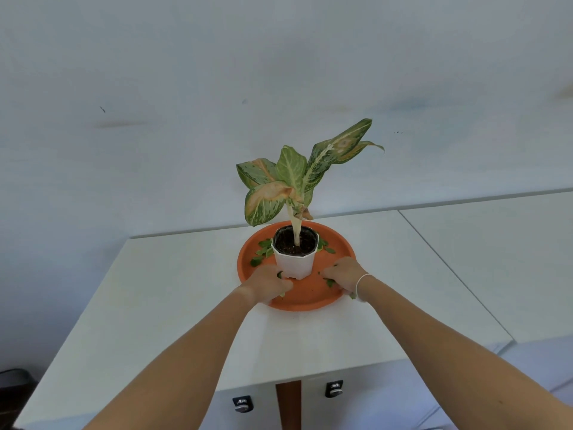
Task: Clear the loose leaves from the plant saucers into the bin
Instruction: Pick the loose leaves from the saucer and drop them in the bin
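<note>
An orange saucer (310,297) sits on a white table (173,293), with a white pot (295,262) holding a variegated plant (291,175) in its middle. Small loose green leaves (262,252) lie in the saucer to the left of the pot, and more (325,246) to its right. My left hand (269,284) rests on the saucer's front left, fingers closed around green leaf bits. On the front right, my right hand (344,276) is closed on leaves (330,282) that show under its fingers.
A second white table top (496,262) adjoins on the right. The wall stands right behind the tables. A dark object (14,380) sits on the floor at lower left. Drawer fronts with dark handles (334,388) lie below the near table edge.
</note>
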Demonstrator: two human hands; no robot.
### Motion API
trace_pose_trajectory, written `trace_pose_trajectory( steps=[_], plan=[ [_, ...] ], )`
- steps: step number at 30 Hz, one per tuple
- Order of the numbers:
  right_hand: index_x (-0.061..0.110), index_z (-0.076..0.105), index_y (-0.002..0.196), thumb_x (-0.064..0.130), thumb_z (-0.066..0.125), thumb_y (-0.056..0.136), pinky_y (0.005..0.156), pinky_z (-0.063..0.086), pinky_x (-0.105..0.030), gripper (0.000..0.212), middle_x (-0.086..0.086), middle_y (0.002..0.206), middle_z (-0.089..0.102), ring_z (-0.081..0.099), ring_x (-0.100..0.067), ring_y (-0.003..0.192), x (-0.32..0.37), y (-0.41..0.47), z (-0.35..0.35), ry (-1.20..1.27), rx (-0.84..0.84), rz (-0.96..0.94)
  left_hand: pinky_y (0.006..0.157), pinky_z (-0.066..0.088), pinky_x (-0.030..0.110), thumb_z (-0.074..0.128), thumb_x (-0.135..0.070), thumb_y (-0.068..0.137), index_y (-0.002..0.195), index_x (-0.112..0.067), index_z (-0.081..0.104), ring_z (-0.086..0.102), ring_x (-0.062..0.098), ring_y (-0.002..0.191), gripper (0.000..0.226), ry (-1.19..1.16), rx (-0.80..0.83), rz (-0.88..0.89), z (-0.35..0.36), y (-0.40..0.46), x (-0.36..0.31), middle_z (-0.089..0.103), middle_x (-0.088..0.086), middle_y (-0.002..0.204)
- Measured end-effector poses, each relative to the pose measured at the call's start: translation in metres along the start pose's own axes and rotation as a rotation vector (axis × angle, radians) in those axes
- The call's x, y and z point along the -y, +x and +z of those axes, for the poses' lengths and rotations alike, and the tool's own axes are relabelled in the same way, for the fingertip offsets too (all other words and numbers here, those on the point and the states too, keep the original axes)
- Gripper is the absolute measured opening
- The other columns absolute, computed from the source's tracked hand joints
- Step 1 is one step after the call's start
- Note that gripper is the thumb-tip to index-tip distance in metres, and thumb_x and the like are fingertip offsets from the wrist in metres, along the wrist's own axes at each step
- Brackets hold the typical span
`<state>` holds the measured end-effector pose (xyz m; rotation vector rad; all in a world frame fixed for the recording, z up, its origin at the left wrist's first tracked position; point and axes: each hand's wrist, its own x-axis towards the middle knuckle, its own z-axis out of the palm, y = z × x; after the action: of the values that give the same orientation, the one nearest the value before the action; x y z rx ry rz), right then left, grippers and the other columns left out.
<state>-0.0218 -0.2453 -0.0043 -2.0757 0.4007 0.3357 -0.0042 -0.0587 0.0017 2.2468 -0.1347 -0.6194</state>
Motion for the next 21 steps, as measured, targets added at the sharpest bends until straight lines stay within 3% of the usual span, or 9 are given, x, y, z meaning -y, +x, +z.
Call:
trace_pose_trajectory(
  steps=[6,13,21],
  plan=[
    [0.017,0.035,0.06,0.015,0.061,0.086,0.036,0.016,-0.02,0.037,-0.001,0.05,0.031,0.021,-0.011,0.039,-0.023,-0.008,-0.009,0.485,-0.011,0.182,0.043,0.028,0.019,0.054,-0.008,0.086,0.063,-0.016,0.035,0.031,0.013,0.049,0.031,-0.109,0.11,0.079,0.016,-0.001,-0.014,0.037,0.001,0.061],
    [0.011,0.048,0.061,0.011,0.059,0.09,0.029,0.016,-0.013,0.031,0.0,0.05,0.042,0.022,-0.005,0.026,-0.054,-0.034,-0.027,0.903,-0.082,0.236,0.041,0.03,0.017,0.053,-0.008,0.088,0.063,-0.015,0.037,0.035,0.013,0.051,0.03,-0.221,0.215,0.2,0.059,0.0,-0.041,0.04,0.001,0.06],
    [0.012,0.047,0.067,0.01,0.059,0.09,0.027,0.018,-0.014,0.026,-0.001,0.059,0.038,0.023,-0.005,0.028,-0.113,-0.064,-0.083,1.078,-0.173,0.209,0.044,0.024,0.021,0.051,-0.006,0.088,0.067,-0.014,0.036,0.027,0.014,0.052,0.027,-0.404,0.379,0.15,0.128,0.002,-0.1,0.035,0.0,0.062]
  ],
)
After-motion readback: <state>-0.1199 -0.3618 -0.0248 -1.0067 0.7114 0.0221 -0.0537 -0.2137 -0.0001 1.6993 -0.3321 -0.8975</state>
